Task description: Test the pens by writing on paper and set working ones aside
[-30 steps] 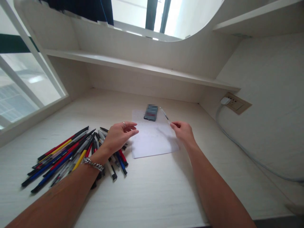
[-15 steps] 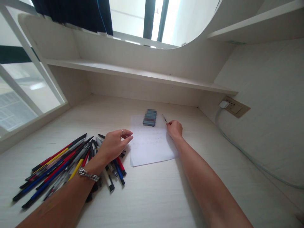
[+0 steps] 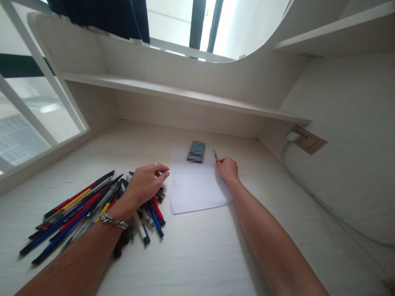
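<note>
My right hand [image 3: 227, 168] is closed on a thin pen [image 3: 214, 153] and rests at the right edge of a white sheet of paper [image 3: 197, 185] on the desk. Only the pen's dark end shows past my fingers. My left hand [image 3: 145, 182], with a ring and a metal bracelet, hovers open over the right end of a pile of several pens [image 3: 83, 207] in red, blue, black and yellow, just left of the sheet. A small dark blurred object [image 3: 196, 151] lies at the sheet's far edge.
The pale wooden desk [image 3: 197, 255] has a shelf [image 3: 173, 92] above its back edge. A wall socket [image 3: 304, 139] with a white plug and grey cable [image 3: 324, 203] is on the right wall. Windows stand to the left.
My right hand has dropped to the paper's right edge, and less of the pen sticks out. My left hand has drawn back slightly leftward over the pens.
</note>
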A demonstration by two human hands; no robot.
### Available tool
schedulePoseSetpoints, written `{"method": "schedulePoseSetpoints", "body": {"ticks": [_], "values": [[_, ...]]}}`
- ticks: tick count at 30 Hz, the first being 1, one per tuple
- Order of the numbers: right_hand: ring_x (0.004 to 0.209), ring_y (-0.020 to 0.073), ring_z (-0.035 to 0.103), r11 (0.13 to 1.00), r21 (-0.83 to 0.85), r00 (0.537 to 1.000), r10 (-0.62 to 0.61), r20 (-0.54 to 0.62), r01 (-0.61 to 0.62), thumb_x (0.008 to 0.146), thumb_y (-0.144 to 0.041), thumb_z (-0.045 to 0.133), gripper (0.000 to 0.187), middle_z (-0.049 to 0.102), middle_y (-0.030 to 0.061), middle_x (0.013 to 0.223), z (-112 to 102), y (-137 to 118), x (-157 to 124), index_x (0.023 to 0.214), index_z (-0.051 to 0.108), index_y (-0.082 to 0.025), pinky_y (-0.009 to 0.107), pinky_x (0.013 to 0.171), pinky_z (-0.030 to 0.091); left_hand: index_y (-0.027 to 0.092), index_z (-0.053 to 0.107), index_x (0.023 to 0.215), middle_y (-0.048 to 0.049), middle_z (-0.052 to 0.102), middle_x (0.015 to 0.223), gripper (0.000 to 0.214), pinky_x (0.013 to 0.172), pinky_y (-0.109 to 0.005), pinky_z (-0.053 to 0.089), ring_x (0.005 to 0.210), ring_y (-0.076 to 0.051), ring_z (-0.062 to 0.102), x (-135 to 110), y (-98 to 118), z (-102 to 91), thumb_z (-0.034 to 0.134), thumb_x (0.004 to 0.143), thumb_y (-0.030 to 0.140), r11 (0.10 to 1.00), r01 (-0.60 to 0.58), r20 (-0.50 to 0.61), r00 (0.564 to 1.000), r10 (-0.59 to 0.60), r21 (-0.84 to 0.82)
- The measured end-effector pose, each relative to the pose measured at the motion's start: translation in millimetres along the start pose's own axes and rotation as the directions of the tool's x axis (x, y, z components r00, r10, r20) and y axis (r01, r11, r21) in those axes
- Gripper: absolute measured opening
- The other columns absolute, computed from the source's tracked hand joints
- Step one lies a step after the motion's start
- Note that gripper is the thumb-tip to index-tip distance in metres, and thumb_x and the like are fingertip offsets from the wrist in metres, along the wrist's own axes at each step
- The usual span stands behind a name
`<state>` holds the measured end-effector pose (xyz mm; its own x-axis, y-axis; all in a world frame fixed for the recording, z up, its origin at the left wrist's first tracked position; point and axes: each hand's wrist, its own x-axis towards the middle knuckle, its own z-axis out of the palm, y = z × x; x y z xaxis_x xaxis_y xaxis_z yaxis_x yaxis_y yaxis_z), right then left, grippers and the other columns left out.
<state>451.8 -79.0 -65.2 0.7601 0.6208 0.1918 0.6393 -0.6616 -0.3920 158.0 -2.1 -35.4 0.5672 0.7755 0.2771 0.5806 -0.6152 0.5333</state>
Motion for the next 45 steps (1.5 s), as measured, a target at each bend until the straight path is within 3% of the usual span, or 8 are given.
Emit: {"method": "schedulePoseSetpoints", "body": {"ticks": [5, 8, 14, 19, 28, 37, 41, 45], "values": [[0.093, 0.0265, 0.067, 0.997, 0.057, 0.997, -0.044, -0.057, 0.047, 0.087, -0.033, 0.052, 0.030, 0.073, 0.0133, 0.098, -13, -4, -11, 0.101, 0.074, -0.017, 0.031, 0.077, 0.045, 0.021, 0.073, 0.099, -0.0046, 0.075, 0.092, 0.030, 0.079, -0.032, 0.047, 0.083, -0.022, 0.067, 5, -10, -8.0, 0.052, 0.085, 0.038, 0.995, 0.027, -0.019, 1.000, -0.025, 0.099], [0.091, 0.0228, 0.066, 0.965, 0.132, 0.973, -0.220, -0.070, 0.227, 0.087, -0.029, 0.053, 0.027, 0.073, 0.0100, 0.100, -20, -22, -34, 0.101, 0.073, -0.017, 0.029, 0.079, 0.044, 0.022, 0.073, 0.100, -0.0043, 0.075, 0.095, 0.031, 0.080, -0.034, 0.047, 0.086, -0.024, 0.067, 8, -18, -12.7, 0.052, 0.085, 0.037, 0.987, 0.067, -0.043, 0.997, -0.062, 0.145], [0.083, 0.0161, 0.063, 0.748, 0.355, 0.742, -0.645, 0.185, 0.561, 0.086, -0.025, 0.057, 0.020, 0.072, 0.0049, 0.093, -19, -75, -105, 0.094, 0.074, -0.021, 0.025, 0.075, 0.044, 0.020, 0.074, 0.100, -0.0055, 0.075, 0.099, 0.031, 0.083, -0.032, 0.046, 0.092, -0.024, 0.067, 13, -31, -23.1, 0.052, 0.083, 0.035, 0.977, 0.114, -0.022, 0.993, -0.112, 0.178], [0.081, 0.0152, 0.061, 0.698, 0.353, 0.675, -0.708, 0.209, 0.623, 0.090, -0.024, 0.052, 0.022, 0.069, 0.0047, 0.090, -23, -83, -138, 0.094, 0.073, -0.023, 0.026, 0.074, 0.043, 0.022, 0.076, 0.092, -0.0053, 0.075, 0.093, 0.027, 0.075, -0.030, 0.045, 0.086, -0.024, 0.067, 12, -36, -31.9, 0.055, 0.079, 0.033, 0.962, 0.092, 0.150, 0.980, -0.134, 0.256], [0.071, 0.0146, 0.060, 0.767, 0.351, 0.788, -0.605, 0.115, 0.538, 0.090, -0.028, 0.053, 0.020, 0.069, 0.0027, 0.084, -53, -13, -125, 0.089, 0.072, -0.022, 0.027, 0.069, 0.044, 0.027, 0.078, 0.085, -0.0025, 0.076, 0.086, 0.022, 0.068, -0.027, 0.043, 0.080, -0.020, 0.065, 17, -43, -21.7, 0.063, 0.069, 0.028, 0.964, -0.040, 0.387, 0.920, -0.067, 0.261], [0.077, 0.0176, 0.063, 0.819, 0.335, 0.842, -0.526, 0.117, 0.465, 0.087, -0.032, 0.053, 0.023, 0.072, 0.0035, 0.089, -45, 7, -100, 0.089, 0.073, -0.021, 0.029, 0.074, 0.045, 0.024, 0.076, 0.084, -0.0025, 0.074, 0.080, 0.019, 0.063, -0.026, 0.041, 0.071, -0.017, 0.063, 32, -47, -23.8, 0.064, 0.070, 0.030, 0.970, -0.075, 0.501, 0.864, -0.053, 0.233], [0.078, 0.0179, 0.063, 0.833, 0.326, 0.848, -0.510, 0.142, 0.446, 0.086, -0.032, 0.053, 0.023, 0.072, 0.0035, 0.089, -40, 11, -96, 0.089, 0.073, -0.021, 0.030, 0.076, 0.045, 0.022, 0.075, 0.083, -0.0028, 0.074, 0.079, 0.017, 0.064, -0.025, 0.041, 0.071, -0.017, 0.062, 36, -47, -28.5, 0.064, 0.072, 0.028, 0.969, -0.141, 0.486, 0.874, 0.026, 0.202], [0.078, 0.0178, 0.063, 0.829, 0.336, 0.849, -0.512, 0.132, 0.447, 0.086, -0.032, 0.052, 0.025, 0.072, 0.0041, 0.090, -41, 10, -96, 0.089, 0.074, -0.021, 0.029, 0.075, 0.045, 0.021, 0.073, 0.081, -0.0023, 0.073, 0.080, 0.015, 0.070, -0.025, 0.043, 0.073, -0.016, 0.062, 37, -41, -30.9, 0.059, 0.076, 0.026, 0.978, -0.162, 0.345, 0.932, 0.109, 0.130]]}}
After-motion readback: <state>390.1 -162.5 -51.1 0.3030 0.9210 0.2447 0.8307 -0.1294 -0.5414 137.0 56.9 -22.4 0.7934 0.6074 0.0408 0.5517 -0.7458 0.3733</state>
